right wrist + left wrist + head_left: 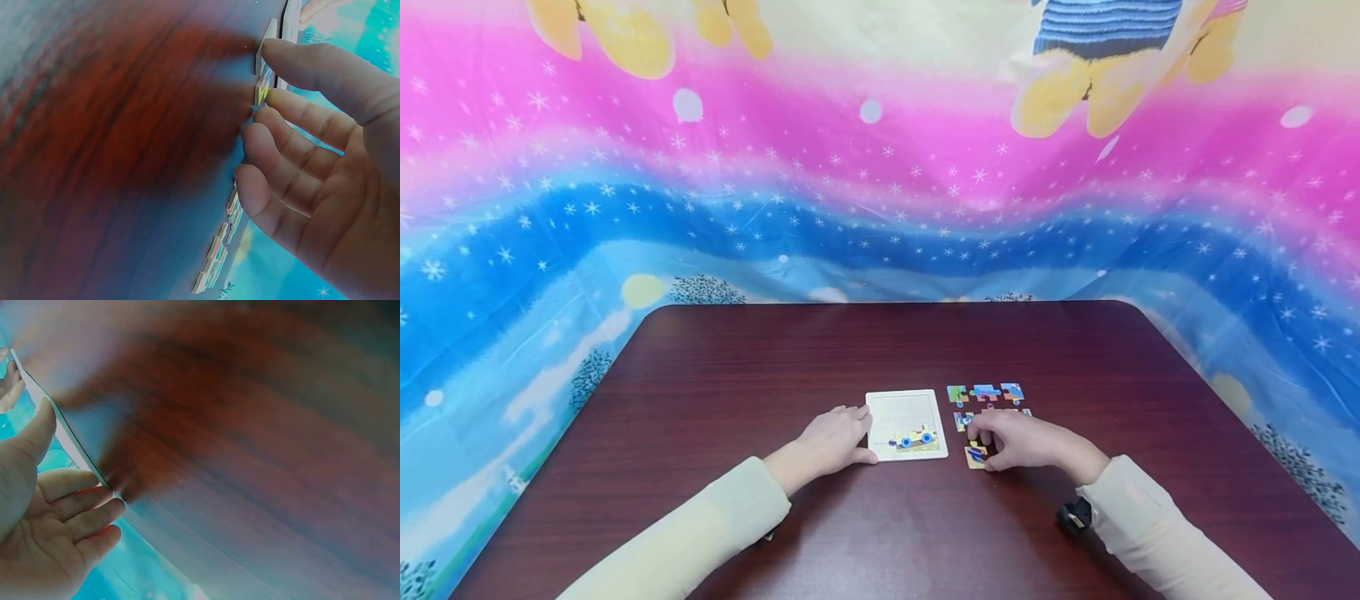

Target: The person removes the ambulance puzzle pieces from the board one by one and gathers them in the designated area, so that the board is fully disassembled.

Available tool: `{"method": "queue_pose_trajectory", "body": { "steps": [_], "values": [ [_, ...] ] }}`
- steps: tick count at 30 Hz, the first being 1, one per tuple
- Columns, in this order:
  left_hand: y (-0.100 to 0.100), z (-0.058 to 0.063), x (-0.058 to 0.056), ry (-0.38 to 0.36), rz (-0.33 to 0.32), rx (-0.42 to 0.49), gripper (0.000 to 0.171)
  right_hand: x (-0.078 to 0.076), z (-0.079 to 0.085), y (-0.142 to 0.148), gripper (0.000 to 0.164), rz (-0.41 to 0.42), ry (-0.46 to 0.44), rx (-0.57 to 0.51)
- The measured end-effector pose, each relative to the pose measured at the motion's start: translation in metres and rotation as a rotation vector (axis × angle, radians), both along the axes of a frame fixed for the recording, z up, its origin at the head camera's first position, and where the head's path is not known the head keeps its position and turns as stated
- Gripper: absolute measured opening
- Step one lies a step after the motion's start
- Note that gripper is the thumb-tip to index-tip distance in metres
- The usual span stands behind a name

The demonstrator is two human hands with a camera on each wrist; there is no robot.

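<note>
A white square puzzle tray (906,423) lies on the table with a yellow vehicle picture (913,439) along its lower part. My left hand (835,439) rests against the tray's left edge, fingers nearly straight, thumb by the near corner. In the left wrist view, the left hand (69,519) touches the tray's edge with thumb and fingertips. To the tray's right, my right hand (1018,440) pinches a puzzle piece (974,457) with a blue mark, at the near end of the loose pieces. The right wrist view shows the right hand's (319,150) fingers curled low over the tabletop.
Several loose puzzle pieces (985,392) lie in rows right of the tray; the right hand partly covers some. The dark reddish wooden table (760,350) extends around them. A printed pink and blue cloth (850,183) hangs behind it. A black device (1074,517) sits at the right wrist.
</note>
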State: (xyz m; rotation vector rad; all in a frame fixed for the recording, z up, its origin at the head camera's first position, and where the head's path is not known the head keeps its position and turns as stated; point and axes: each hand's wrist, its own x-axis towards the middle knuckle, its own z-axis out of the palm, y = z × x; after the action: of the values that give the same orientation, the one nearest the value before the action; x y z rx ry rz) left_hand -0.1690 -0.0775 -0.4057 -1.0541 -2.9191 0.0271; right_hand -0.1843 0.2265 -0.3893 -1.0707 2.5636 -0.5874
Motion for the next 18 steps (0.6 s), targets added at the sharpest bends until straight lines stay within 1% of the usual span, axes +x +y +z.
{"method": "queue_pose_trajectory", "body": {
  "steps": [9,13,18],
  "values": [
    [0.0,0.001,0.0,-0.004,-0.006,0.004,0.057,-0.003,0.004,-0.004,0.029,-0.032,0.005,0.007],
    [-0.001,0.0,0.0,-0.001,-0.012,0.019,0.055,-0.004,0.007,-0.009,0.026,-0.026,0.044,-0.001],
    [0.0,0.0,0.0,0.003,-0.008,0.01,0.056,-0.007,0.008,-0.019,0.024,-0.025,0.091,-0.01]
  ]
}}
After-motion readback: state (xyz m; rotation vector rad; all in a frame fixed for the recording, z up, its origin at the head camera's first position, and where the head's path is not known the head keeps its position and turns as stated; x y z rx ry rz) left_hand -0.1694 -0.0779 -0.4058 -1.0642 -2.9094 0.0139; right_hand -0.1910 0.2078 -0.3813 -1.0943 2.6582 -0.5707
